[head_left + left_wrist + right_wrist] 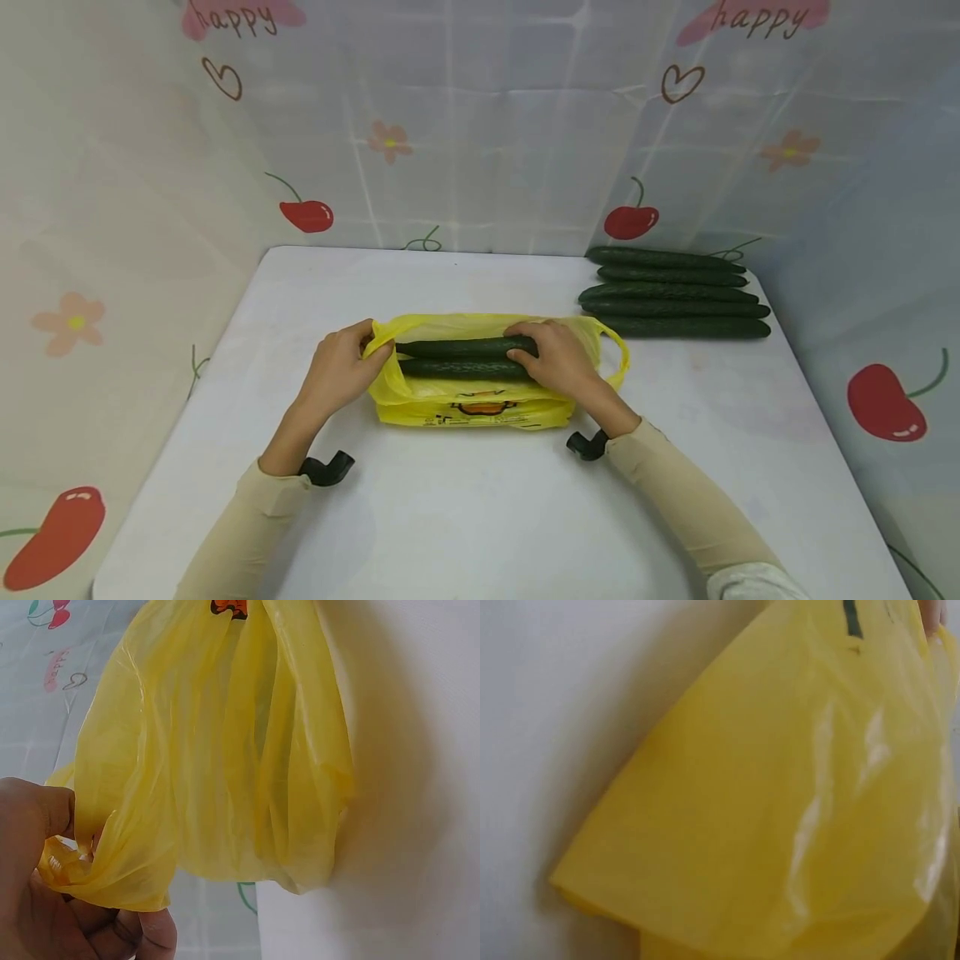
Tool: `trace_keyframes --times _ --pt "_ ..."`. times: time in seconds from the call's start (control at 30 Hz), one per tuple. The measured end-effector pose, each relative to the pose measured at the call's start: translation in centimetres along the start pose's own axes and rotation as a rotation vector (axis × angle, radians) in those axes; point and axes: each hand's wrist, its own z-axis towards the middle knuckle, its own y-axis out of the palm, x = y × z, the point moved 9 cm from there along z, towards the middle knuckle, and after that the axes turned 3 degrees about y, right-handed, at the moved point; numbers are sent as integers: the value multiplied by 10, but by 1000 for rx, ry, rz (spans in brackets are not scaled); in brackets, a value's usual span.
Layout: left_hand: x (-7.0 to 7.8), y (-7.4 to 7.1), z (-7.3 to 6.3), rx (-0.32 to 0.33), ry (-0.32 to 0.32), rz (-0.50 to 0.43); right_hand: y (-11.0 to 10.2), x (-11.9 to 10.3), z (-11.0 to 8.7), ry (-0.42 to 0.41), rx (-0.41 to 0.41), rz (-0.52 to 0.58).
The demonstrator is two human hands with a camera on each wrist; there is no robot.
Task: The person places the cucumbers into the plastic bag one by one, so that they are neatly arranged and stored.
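Cloth walls printed with cherries and hearts (683, 84) stand behind a white table (465, 525), on which a yellow plastic bag (408, 413) lies with its mouth gaping. At the bag's left end, the left hand (337, 367) pinches the rim between thumb and fingers, apparently to hold the mouth wide. Inside the bag, two cucumbers (457, 369) lie lengthwise, probably because they fit best that way. The right hand (557, 355) grips the farther one's right end, seemingly to steer it (the right wrist view shows mostly yellow plastic). Beyond the bag's right end, five more cucumbers (675, 292) lie side by side, perhaps to save space.
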Motion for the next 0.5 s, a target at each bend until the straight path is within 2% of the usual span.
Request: trace_keyframes --times 0.23,0.5 --pt "-1 1 0 -1 -2 2 8 5 0 59 -79 -20" --pt "-2 2 0 -1 -3 4 8 6 -1 63 -97 -12"
